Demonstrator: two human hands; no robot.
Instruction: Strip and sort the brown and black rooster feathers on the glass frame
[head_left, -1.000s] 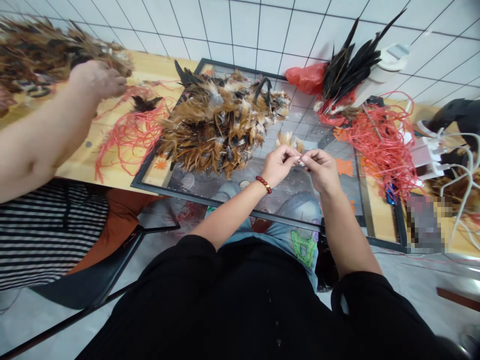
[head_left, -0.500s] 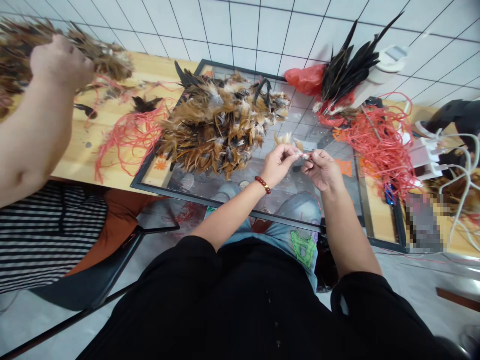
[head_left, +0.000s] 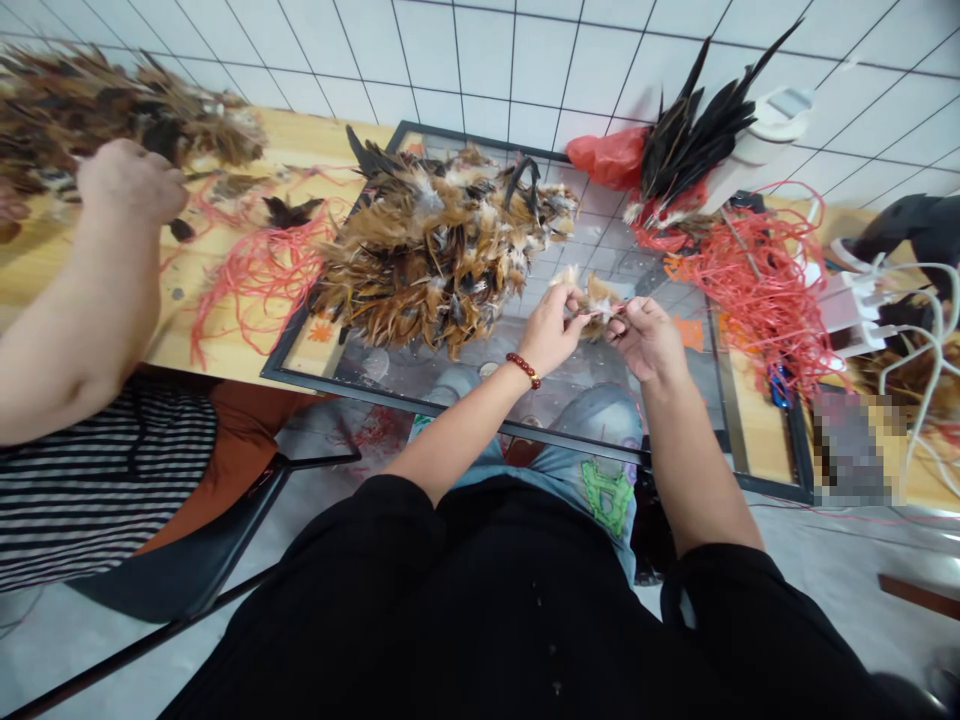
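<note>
My left hand (head_left: 556,325), with a bead bracelet on the wrist, pinches a small bunch of pale brown feathers (head_left: 598,296). Close on its right, my right hand (head_left: 646,336) has its fingertips closed on a short length of pink string (head_left: 618,310) at the base of the bunch. Both hands are over the glass top (head_left: 480,385). To their left lies a big heap of brown feathers (head_left: 442,255), apart from the hands. Finger details are partly hidden by the feathers.
A co-worker's hand (head_left: 131,182) is at another feather pile (head_left: 112,105) on the left. Pink string lies in tangles left (head_left: 259,280) and right (head_left: 757,280). Black feathers (head_left: 694,135) and a red bag (head_left: 611,160) stand at the back. White cables (head_left: 934,340) hang at far right.
My hands have moved slightly apart, with pink string now showing between them, and the feather bunch shows more fully. The co-worker's hand has shifted down and nearer on the left.
</note>
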